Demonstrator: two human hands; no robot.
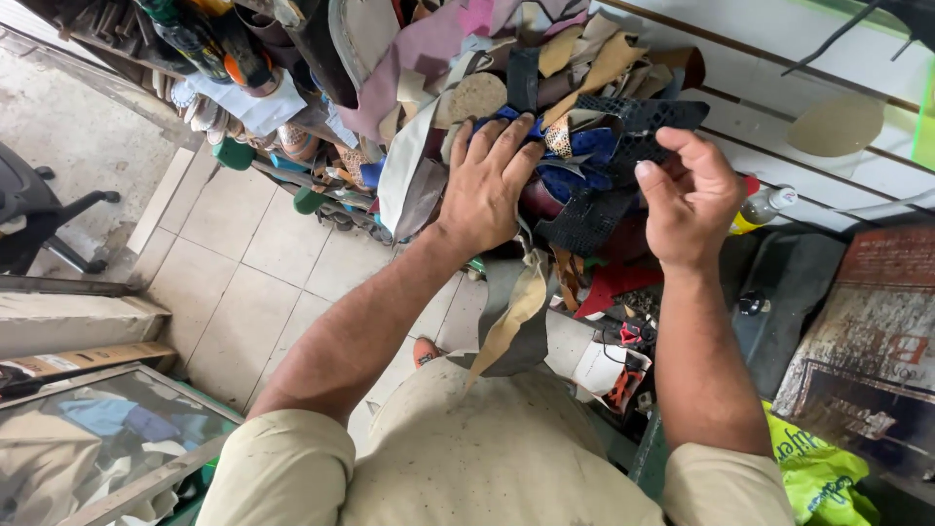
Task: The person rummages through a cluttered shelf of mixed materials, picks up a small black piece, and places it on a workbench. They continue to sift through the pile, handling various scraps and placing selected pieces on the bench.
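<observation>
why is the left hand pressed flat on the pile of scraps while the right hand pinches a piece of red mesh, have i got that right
Not quite: the mesh piece that the right hand pinches is black, not red, as the head view shows. The rest holds: the left hand lies spread on the pile of scraps, its fingers over a blue piece.

This was a cobbler's or leather workshop. A heaped pile of leather scraps point(545, 127) filled the bench; above it lay cut shoe insoles point(836, 125), beside it a glue bottle point(763, 207), and below it a tiled floor point(243, 263).
</observation>
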